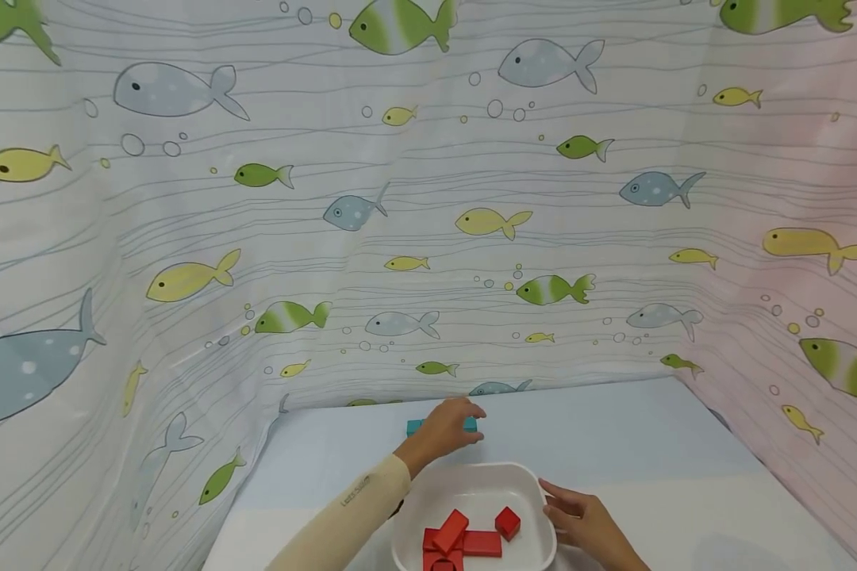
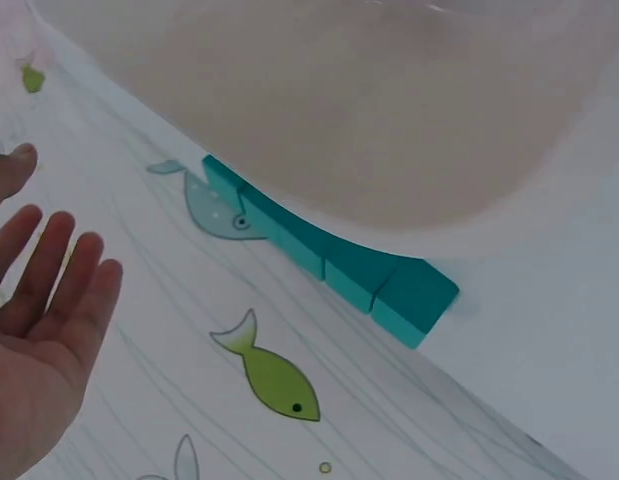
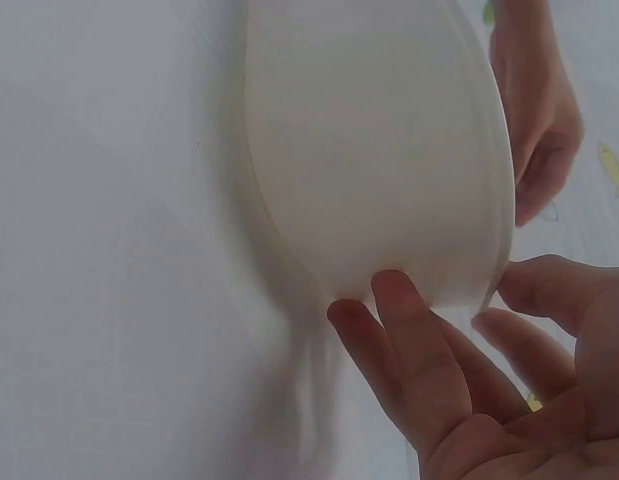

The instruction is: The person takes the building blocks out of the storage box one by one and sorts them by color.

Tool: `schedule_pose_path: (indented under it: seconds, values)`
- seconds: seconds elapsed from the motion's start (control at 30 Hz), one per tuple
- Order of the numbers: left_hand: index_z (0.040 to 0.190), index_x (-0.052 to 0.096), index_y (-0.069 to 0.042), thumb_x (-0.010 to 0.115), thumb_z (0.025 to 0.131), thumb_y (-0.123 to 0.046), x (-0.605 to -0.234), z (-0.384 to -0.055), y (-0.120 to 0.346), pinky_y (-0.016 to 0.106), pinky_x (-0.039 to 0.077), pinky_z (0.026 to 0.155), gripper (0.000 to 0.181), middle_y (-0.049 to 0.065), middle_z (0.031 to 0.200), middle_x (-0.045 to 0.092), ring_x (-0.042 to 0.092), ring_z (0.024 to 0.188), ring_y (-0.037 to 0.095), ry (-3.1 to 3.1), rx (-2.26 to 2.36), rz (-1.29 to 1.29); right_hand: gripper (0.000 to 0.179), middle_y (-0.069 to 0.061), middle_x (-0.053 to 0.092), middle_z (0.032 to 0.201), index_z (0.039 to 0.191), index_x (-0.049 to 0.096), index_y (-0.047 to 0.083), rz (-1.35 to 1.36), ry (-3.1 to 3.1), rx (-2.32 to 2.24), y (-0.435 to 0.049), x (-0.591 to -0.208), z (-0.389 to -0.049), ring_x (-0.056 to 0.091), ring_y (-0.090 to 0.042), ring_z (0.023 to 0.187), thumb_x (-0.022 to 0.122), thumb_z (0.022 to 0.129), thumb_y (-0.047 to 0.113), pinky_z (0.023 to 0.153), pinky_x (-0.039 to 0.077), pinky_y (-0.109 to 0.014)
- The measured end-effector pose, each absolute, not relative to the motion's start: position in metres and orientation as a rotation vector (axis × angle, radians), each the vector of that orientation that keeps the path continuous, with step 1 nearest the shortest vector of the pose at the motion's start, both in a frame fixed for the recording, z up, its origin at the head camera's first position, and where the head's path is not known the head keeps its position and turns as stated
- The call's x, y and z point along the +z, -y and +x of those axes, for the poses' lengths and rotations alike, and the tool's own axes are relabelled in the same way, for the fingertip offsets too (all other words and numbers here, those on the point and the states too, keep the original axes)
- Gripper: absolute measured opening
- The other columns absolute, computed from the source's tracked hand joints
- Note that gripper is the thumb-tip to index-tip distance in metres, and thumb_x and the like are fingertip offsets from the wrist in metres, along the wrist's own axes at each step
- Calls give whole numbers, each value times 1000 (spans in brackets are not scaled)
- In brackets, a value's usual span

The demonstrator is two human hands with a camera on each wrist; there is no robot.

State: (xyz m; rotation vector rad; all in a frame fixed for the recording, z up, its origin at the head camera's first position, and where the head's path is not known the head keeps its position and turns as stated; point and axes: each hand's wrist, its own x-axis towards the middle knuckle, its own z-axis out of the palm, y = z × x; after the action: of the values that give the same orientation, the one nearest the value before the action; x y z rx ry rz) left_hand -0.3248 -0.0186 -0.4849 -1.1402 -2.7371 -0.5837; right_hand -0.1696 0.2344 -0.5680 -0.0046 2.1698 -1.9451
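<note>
At the back of the table my left hand (image 1: 448,428) reaches over a row of teal blocks (image 1: 416,427), fingers extended and nothing held. The left wrist view shows these blocks (image 2: 349,262) end to end, partly hidden behind a white tub (image 2: 319,120); the left hand (image 2: 39,350) is apart from them there, palm facing the camera. Red blocks (image 1: 482,543) lie loosely in the white tub (image 1: 531,476), one tilted across others. Against the tub's right side rests my right hand (image 1: 586,523). In the right wrist view its fingertips (image 3: 394,285) touch the outer wall, thumb by the rim.
The white table (image 1: 671,460) extends to the right of the tub. A fish-patterned curtain (image 1: 457,301) stands right behind the table's back edge and along both sides. My left forearm sleeve (image 1: 350,507) passes beside the tub's left rim.
</note>
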Motion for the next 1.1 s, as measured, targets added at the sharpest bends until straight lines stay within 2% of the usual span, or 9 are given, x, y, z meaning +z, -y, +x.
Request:
schedule_pose_path:
  seconds: [0.2, 0.57, 0.73, 0.83, 1.1]
  values:
    - [118, 70, -18, 77, 85, -27, -473, -300, 31, 18, 50, 83, 35, -8, 110, 66, 60, 100, 7, 2674, -679, -1272, 66, -32, 54, 131, 145, 40, -1, -15, -2169, -1949, -235, -571, -170, 66, -33, 103, 66, 93, 30, 76, 57, -45]
    - [118, 70, -21, 78, 84, -23, -475, -256, 54, 14, 48, 84, 34, -8, 110, 65, 58, 102, 4, 2627, -561, -1546, 68, -30, 54, 132, 145, 40, -2, 26, -2199, -1925, -236, -574, -170, 65, -34, 104, 68, 92, 29, 75, 57, -46]
    - [121, 68, -23, 79, 83, -24, -478, -248, 64, 18, 48, 87, 39, -12, 116, 63, 54, 106, 0, 2803, -465, -1742, 70, -28, 57, 128, 145, 41, -2, 52, -2213, -1912, -235, -574, -170, 66, -32, 103, 70, 90, 32, 75, 57, -46]
    - [122, 68, -23, 81, 81, -24, -483, -245, 68, 18, 48, 85, 43, -15, 118, 61, 53, 105, -2, 2903, -363, -1835, 70, -28, 58, 127, 144, 41, -2, 52, -2191, -1929, -235, -574, -171, 66, -32, 103, 70, 90, 31, 75, 57, -47]
    - [123, 66, -26, 83, 79, -23, -493, -240, 76, 11, 44, 77, 48, -19, 116, 59, 50, 98, -5, 2970, -217, -1885, 69, -28, 58, 126, 144, 41, -2, 24, -2187, -1937, -234, -571, -170, 66, -32, 104, 70, 91, 31, 75, 57, -46]
